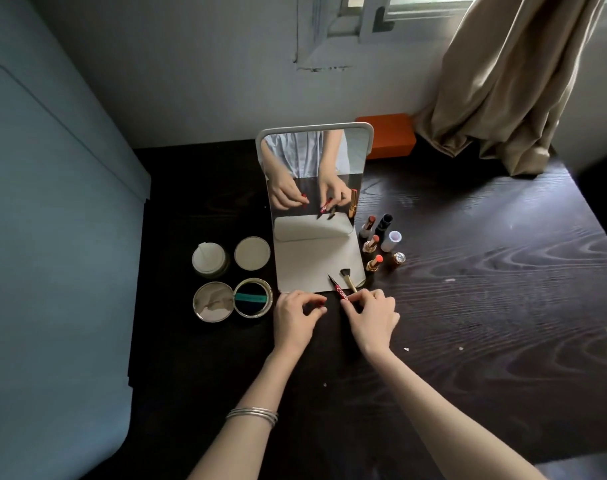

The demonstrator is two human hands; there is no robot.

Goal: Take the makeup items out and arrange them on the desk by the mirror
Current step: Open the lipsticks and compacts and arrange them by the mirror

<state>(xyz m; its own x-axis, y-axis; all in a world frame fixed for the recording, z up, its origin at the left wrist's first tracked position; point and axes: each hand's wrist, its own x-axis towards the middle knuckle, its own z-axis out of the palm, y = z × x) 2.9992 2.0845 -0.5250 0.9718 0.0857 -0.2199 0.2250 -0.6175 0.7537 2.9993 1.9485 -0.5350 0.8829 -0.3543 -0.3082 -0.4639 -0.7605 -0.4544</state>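
Observation:
A white-framed standing mirror (316, 161) rests on its white base (316, 258) in the middle of the dark desk (485, 289). My right hand (373, 317) grips a red eyeliner pen (338, 291) with its black tip uncapped and pointing at the mirror base. A small brush (347, 278) also runs into those fingers. My left hand (297, 315) pinches a small red cap (322, 304) just left of the pen. Three open lipsticks (371, 242) stand in a column right of the mirror.
A dark tube (385, 221), a white cap (394, 239) and a gold cap (399, 257) stand by the lipsticks. Left of the mirror lie a white jar (208, 259), its lid (252, 252) and an open cushion compact (253, 297). An orange box (388, 135) and a curtain (503, 81) are behind.

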